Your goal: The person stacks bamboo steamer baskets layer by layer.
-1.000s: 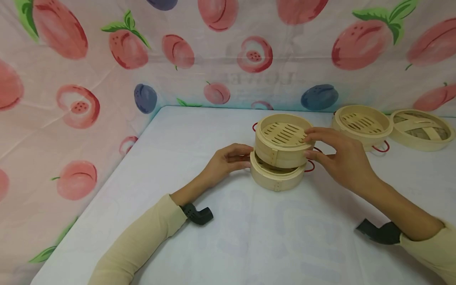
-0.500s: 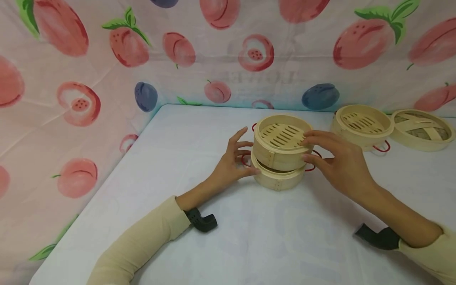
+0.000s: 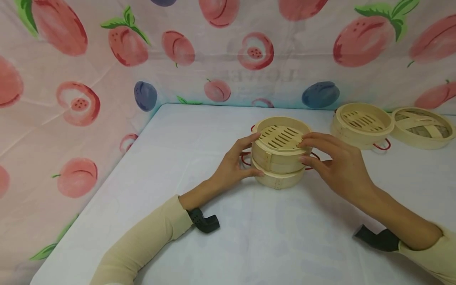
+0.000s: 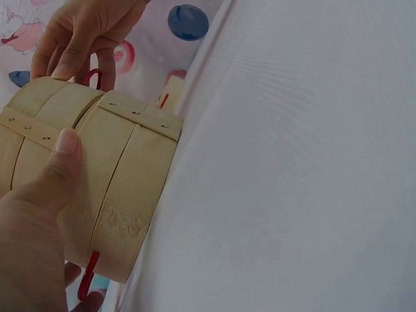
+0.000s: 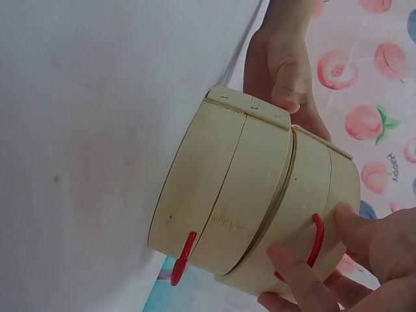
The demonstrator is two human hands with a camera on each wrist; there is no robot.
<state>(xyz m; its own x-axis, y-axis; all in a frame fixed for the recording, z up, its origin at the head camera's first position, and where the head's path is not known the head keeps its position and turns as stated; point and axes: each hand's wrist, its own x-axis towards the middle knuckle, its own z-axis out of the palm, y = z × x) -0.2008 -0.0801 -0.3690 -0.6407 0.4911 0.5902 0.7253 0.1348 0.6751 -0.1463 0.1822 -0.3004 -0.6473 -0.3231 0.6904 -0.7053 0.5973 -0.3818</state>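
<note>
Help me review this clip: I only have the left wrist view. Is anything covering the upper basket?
Observer: No, the head view shows the upper basket uncovered, slots showing inside.
Operator: Is a lid anywhere?
Observer: Yes, a woven lid with crossed bands lies toward the right end of the table, beside another basket.
Operator: Does that one have a lid on?
Observer: No, its slots are visible too.

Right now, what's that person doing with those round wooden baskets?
Someone's right hand pinches one side of the upper basket, and their left hand holds its other side, thumb near the join. It sits on the lower basket, which stands on the white table; I can't tell if they fit snugly. Farther back on the right are another basket and a round lid, with neither hand on them.
</note>
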